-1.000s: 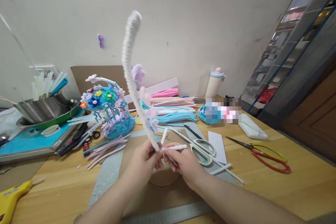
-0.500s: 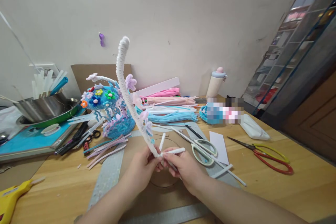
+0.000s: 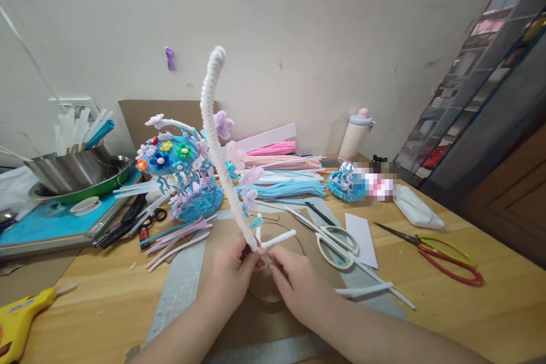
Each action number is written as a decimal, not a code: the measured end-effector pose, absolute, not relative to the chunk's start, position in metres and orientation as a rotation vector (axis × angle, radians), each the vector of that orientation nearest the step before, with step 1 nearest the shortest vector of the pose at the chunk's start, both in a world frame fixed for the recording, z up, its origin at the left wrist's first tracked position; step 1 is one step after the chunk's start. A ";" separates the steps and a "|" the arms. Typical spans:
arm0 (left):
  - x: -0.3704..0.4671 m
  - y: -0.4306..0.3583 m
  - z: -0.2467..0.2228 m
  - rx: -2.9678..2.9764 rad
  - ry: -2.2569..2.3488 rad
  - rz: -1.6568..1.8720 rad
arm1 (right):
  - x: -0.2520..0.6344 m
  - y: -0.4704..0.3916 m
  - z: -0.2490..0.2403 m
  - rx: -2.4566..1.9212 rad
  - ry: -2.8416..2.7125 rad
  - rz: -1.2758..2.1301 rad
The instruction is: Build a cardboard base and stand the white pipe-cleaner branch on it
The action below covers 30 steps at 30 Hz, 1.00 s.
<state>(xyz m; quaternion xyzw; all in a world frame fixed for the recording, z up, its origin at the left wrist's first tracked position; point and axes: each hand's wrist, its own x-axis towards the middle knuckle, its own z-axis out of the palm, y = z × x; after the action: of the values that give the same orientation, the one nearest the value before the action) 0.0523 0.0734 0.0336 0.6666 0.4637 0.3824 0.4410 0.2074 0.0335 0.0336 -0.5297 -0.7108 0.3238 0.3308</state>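
A tall curved stem (image 3: pixel 215 151) wrapped in white pipe cleaner stands upright above the cardboard. Purple, pink and blue fuzzy flowers (image 3: pixel 236 154) line its right side. My left hand (image 3: pixel 230 273) is closed round the stem's lower end. Close beside it, my right hand (image 3: pixel 294 281) pinches the same foot, where short white pipe-cleaner ends (image 3: pixel 279 238) stick out, one up and one to the right. My fingertips partly hide the joint. Beneath both hands lies a brown cardboard sheet (image 3: pixel 273 324) with a drawn circle.
Pale-handled scissors (image 3: pixel 336 247) and white sticks lie right of the cardboard; red-and-yellow scissors (image 3: pixel 447 259) are farther right. A blue flower-covered ornament (image 3: pixel 170 153) stands behind left. Blue pipe cleaners (image 3: pixel 284 189) are bundled at the back. A yellow glue gun (image 3: pixel 25 318) rests front left.
The stem's top now appears slightly farther right and higher, as the view has shifted a little. The short white ends have turned, and the right fingers have moved lower on the foot.
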 end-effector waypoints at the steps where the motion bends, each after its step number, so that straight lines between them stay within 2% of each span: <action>1: 0.052 0.073 0.033 1.662 1.148 0.950 | 0.208 0.031 0.035 -1.384 -1.999 0.646; 4: 0.053 0.072 0.033 1.686 1.138 0.953 | 0.209 0.027 0.042 -1.325 -2.223 0.295; 7: 0.053 0.070 0.037 1.701 1.097 0.937 | 0.214 0.026 0.051 -1.266 -2.266 0.233; 12: 0.051 0.071 0.043 1.681 1.024 0.886 | 0.228 0.031 0.069 -1.236 -2.255 0.345; 18: 0.049 0.074 0.048 1.672 0.915 0.798 | 0.234 0.039 0.074 -1.217 -2.128 0.631; 30: 0.054 0.065 0.050 1.615 0.803 0.657 | 0.240 0.045 0.077 -1.284 -2.021 0.712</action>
<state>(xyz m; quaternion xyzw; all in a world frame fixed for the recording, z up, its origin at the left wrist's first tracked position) 0.0538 0.0648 0.0496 0.6891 0.3427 0.2803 0.5737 0.2403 0.0450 0.0775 -0.4878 -0.7676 0.2702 0.3161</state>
